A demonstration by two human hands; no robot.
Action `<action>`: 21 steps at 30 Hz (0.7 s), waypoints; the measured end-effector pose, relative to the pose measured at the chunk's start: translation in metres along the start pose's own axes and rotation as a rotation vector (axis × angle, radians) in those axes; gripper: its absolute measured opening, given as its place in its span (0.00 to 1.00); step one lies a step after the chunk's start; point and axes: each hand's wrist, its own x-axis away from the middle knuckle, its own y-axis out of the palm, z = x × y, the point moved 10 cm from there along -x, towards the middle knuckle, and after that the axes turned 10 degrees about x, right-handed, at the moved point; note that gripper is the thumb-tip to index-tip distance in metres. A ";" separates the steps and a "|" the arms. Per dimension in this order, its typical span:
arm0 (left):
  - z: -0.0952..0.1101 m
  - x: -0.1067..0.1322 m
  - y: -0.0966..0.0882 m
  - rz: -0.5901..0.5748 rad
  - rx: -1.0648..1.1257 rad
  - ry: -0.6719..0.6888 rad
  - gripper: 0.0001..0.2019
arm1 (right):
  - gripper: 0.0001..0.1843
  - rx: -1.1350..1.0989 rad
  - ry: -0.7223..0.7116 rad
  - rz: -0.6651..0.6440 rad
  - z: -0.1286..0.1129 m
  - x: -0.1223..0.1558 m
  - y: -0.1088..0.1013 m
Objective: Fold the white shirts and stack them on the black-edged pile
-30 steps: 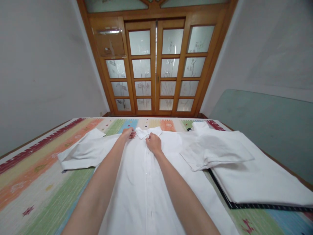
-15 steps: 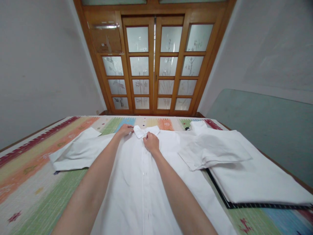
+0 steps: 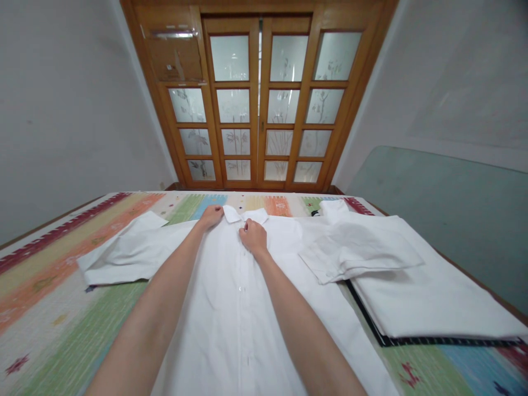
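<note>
A white shirt [image 3: 214, 308] lies spread front side up, its collar [image 3: 256, 216] at the far end and its button placket running down the middle toward me. At the left side of the collar, my left hand [image 3: 212, 216] is closed on the shirt's fabric; its fingertips are partly hidden. My right hand [image 3: 254, 236] pinches the placket just below the collar opening, thumb and fingers pressed together. The left sleeve [image 3: 127, 250] stretches out over the bedspread. On the right, the other sleeve [image 3: 358, 250] rests on a folded white cloth.
Under the shirt is a striped, multicoloured bedspread [image 3: 45, 313]. The folded white cloth [image 3: 437, 308], with a black edge beneath it, lies at the right. A pale green headboard-like panel [image 3: 445, 214] stands along the right wall. Wooden doors with glass panes [image 3: 259, 104] are beyond the far edge.
The left collar flap now lies flatter and more open, and my left hand has shifted slightly off it. My right hand stays at the placket. The view has tilted slightly down.
</note>
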 end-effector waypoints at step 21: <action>0.007 0.012 0.008 0.094 -0.464 0.194 0.14 | 0.06 -0.206 0.093 0.082 0.013 0.000 -0.004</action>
